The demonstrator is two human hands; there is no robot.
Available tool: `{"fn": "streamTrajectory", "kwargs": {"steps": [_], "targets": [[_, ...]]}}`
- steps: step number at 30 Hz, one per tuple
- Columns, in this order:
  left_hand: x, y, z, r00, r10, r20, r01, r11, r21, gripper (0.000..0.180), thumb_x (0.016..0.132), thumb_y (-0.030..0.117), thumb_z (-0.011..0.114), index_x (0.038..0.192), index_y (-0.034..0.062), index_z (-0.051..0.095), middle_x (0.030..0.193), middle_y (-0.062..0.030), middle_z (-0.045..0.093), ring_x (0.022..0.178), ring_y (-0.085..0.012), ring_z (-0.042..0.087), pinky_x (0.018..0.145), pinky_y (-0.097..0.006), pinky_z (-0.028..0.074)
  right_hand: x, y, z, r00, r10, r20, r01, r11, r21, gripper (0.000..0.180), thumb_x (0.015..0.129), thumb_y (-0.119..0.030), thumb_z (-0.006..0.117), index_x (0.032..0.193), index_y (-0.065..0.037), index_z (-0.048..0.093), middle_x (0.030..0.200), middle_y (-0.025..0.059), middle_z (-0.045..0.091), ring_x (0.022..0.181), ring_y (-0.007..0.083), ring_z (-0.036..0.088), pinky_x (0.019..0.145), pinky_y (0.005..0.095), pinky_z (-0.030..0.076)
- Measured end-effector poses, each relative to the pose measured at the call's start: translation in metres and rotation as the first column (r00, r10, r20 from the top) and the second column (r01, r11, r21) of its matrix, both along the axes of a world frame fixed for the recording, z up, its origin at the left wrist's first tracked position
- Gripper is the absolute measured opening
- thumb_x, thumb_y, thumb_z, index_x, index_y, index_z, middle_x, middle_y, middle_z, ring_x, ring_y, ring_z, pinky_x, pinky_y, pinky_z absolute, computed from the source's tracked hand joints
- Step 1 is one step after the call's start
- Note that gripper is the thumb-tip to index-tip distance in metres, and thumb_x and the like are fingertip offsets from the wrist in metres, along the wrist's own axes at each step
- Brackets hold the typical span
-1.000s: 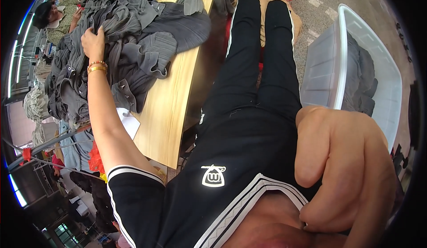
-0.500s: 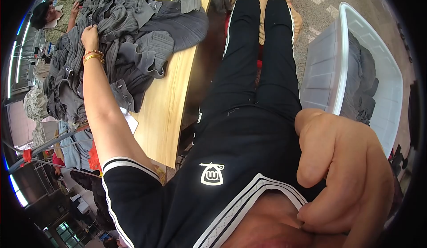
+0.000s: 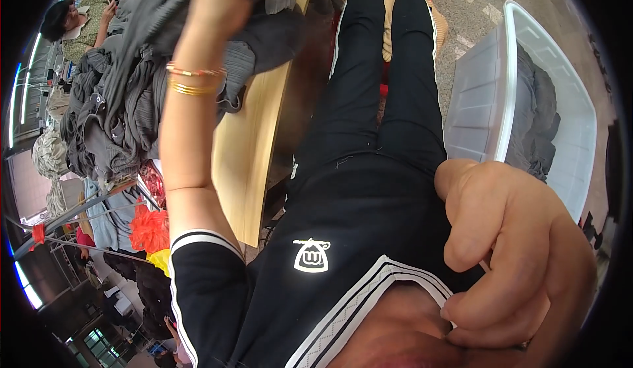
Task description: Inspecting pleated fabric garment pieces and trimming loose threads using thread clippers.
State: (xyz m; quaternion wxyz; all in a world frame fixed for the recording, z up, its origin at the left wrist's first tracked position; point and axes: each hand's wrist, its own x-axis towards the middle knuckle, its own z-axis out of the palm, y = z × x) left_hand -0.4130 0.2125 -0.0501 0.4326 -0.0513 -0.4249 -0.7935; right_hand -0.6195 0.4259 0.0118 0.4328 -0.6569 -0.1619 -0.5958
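Note:
My left hand [image 3: 221,2], blurred by motion, is closed on a dark grey ribbed garment [image 3: 142,38] and lifts part of it above the pile. Under it, a heap of similar grey garments [image 3: 92,121], some with snap buttons, covers much of the pale wooden table [image 3: 244,163]. Close to the camera, my right hand [image 3: 517,249] is raised by my neckline with its fingers curled in. Whatever those fingers may hold is hidden.
To the right stands a white plastic bin [image 3: 478,97] with grey garments [image 3: 531,117] inside. A person [image 3: 86,28] sits beyond the table at the far left. Red plastic bags [image 3: 150,226] and a metal rail [image 3: 79,213] lie by my left elbow.
My left hand has swung right and up toward the camera, pulling a grey garment off the pile. Red and yellow bags have come into view beside my arm. My right hand has barely moved.

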Motion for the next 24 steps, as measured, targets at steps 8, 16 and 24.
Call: {"fn": "streamTrajectory", "kwargs": {"steps": [8,16,24], "targets": [[-0.085,0.109,-0.094,0.813,0.135,0.566,-0.047,0.985,-0.167,0.015,0.104,0.017,0.063,0.109,0.0052,0.055,0.091,0.0090,0.050,0.085,-0.0009,0.044,0.074,-0.020,0.040,-0.017,-0.018,-0.013,0.994,0.103,-0.033,-0.103,0.994,-0.018,0.010,0.083,0.003,0.071,0.077,-0.004,0.075,0.103,-0.0055,0.070,0.070,0.0137,0.061,0.051,0.0257,0.031],[-0.043,0.160,-0.111,0.437,0.429,0.790,0.017,0.875,-0.484,0.020,0.102,0.018,0.060,0.111,0.0023,0.054,0.083,-0.0122,0.060,0.078,-0.0258,0.060,0.071,-0.038,0.049,-0.022,-0.031,-0.038,0.980,0.164,-0.115,-0.171,0.984,-0.057,0.018,0.091,-0.021,0.076,0.079,-0.008,0.073,0.095,-0.0011,0.071,0.068,0.0119,0.061,0.048,0.0245,0.031],[-0.002,0.192,-0.093,0.304,0.513,0.803,0.182,0.796,-0.577,0.016,0.096,0.016,0.063,0.106,0.0039,0.058,0.089,-0.0175,0.068,0.085,-0.0411,0.066,0.073,-0.051,0.052,0.024,-0.080,-0.146,0.650,-0.481,-0.588,0.671,0.726,0.148,0.024,0.082,0.002,0.079,0.106,-0.002,0.076,0.102,0.0039,0.067,0.058,-0.0014,0.040,0.052,0.0177,0.030]]}}
